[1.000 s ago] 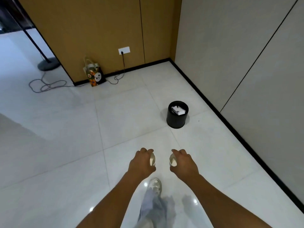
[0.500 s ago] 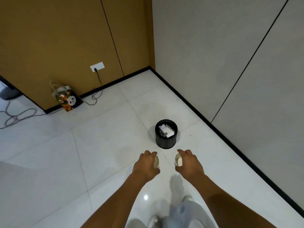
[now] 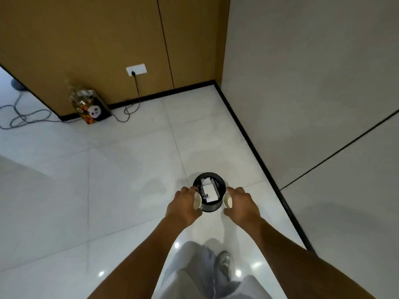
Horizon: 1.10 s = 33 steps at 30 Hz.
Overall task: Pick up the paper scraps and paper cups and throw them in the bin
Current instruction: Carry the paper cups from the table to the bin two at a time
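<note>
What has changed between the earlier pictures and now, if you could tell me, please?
The person has walked up to the bin; the left hand and right hand now sit at either side of its rim. Each still grips a cup: the left cup, the right cup. Nothing has been let go. Paper still lies in the bin.

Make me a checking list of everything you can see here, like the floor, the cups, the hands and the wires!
Surface: glossy white tiled floor, light spots reflected.
Job's things: black bin holding white paper scraps; left paper cup and right paper cup, mouths facing the bin.
Clutter: panda-print gift bag against the brown wall.
Hands: left hand grips the left cup; right hand grips the right cup.
Cables: black cable plugged into the wall socket; grey cable looped on the floor.
Surroundings: brown panel wall, grey wall, black skirting.
</note>
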### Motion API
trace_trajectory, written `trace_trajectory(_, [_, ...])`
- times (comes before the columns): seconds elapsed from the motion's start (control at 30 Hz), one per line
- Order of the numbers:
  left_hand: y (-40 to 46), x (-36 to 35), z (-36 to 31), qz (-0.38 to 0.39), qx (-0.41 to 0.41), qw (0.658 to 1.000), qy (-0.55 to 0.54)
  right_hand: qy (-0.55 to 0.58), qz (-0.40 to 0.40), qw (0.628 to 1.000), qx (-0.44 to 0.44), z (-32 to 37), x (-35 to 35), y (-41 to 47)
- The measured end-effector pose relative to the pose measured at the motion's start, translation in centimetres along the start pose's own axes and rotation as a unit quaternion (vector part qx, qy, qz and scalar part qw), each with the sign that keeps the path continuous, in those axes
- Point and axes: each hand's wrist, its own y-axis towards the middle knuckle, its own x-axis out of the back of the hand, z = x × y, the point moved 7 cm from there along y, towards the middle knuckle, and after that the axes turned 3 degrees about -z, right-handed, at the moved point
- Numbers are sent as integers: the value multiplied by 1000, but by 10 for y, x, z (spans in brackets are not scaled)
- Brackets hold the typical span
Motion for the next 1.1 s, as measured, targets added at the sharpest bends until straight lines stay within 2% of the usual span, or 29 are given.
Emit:
trace_trajectory(0.17, [53,-1,3,4,37,999,-16,-18,30,999,24,5,8,60])
trace_trajectory(0.37, [140,-11,9,37,57,997,-36,-24,66,997,10,5,2,149])
trace_trajectory(0.63, [257,-50,30,59,83,994,-45,-27,107,994,-1,-19,-41,272])
trace_trajectory(0.8, [321,-126,56,77,103,991,-47,-35,130,991,23,-45,-109,349])
trace_trajectory(1.1, [408,-267,104,37,147,987,-61,-86,189,975,79,-99,-247,458])
